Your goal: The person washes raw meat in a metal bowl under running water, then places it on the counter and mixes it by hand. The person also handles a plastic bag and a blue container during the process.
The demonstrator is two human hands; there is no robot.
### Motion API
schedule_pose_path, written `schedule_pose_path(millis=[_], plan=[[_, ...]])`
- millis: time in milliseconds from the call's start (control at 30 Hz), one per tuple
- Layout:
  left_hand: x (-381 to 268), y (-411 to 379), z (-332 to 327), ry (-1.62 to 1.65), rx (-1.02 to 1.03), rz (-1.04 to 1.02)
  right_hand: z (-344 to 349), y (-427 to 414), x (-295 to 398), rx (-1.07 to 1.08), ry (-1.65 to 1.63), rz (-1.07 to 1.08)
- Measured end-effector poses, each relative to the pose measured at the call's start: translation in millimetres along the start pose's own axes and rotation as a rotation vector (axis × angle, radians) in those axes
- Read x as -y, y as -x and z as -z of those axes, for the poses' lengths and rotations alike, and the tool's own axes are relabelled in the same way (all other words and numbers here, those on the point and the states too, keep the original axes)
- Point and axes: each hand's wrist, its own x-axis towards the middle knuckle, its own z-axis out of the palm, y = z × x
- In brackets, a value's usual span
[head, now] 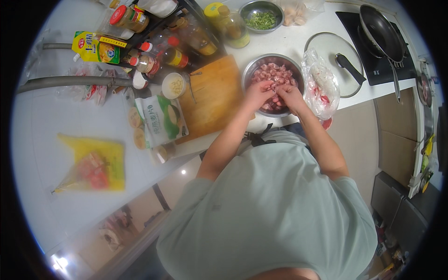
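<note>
A stainless steel bowl (pixel 246 74) of raw meat pieces (pixel 274 72) stands before me on the white counter. Over its near half, my left hand (pixel 260 93) and my right hand (pixel 289 97) meet at the fingertips, both pinching a small piece of the meat between them. The fingers hide part of that piece. A wooden cutting board (pixel 213 101) lies left of the bowl, with a small white bowl of chopped garlic (pixel 174 85) at its far left edge. Close to the bowl's right side lies a crumpled clear plastic bag (pixel 321 84).
Behind the bowl stand an oil bottle (pixel 234 29) and a metal bowl of cut greens (pixel 260 17). A glass lid (pixel 332 63) lies to the right, beside a cooktop (pixel 376 71) with a frying pan (pixel 381 33). Sauce bottles (pixel 175 57) and a white-green food bag (pixel 159 120) are at left.
</note>
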Motion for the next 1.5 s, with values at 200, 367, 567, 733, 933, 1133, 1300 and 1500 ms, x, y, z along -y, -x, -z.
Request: schedule_pose_path(millis=[200,367,567,733,933,1133,1300,1500], plan=[[0,4,-4,-0.078,-0.047,0.0,6,-7,-9,0.034,0.159,0.089],[-21,8,-13,-0.421,-0.164,-0.069,6,-10,-21,-0.004,0.331,0.214],[31,-13,-1,0.071,-0.116,0.056,-5,1,-7,-0.031,0.295,0.094],[-3,-12,-3,0.264,-0.11,0.391,8,-8,-14,-0.075,0.374,0.107],[-13,-12,-1,0.092,0.093,0.224,15,-20,-25,-0.107,0.37,0.121],[-4,-14,0,-0.013,0.108,0.159,15,-6,-2,-0.027,0.527,0.221],[3,-18,0,-0.22,0.045,0.118,14,-8,-7,-0.069,0.702,0.356],[11,-23,-9,0.216,-0.132,0.382,12,-15,-5,-0.136,0.889,0.357]])
